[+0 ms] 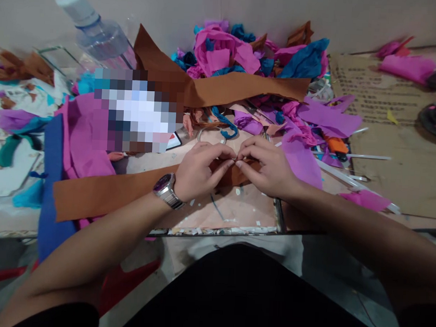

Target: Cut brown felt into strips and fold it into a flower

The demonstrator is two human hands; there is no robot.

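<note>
A long brown strip of what looks like crepe paper runs from the left of the table to beneath my fingers. My left hand, with a metal watch on its wrist, pinches the strip's upper edge between thumb and forefinger. Right beside it, fingertips nearly touching, my right hand pinches the same edge. Just behind the hands lie a clear ring-shaped roll and a twisted blue paper piece. Fine detail between the fingertips is too small to make out.
A large plastic bottle stands at the back left. Crumpled pink, blue and brown paper piles up along the wall. An orange-handled tool and white sticks lie right, beside flat cardboard. Pink and blue sheets hang over the front edge.
</note>
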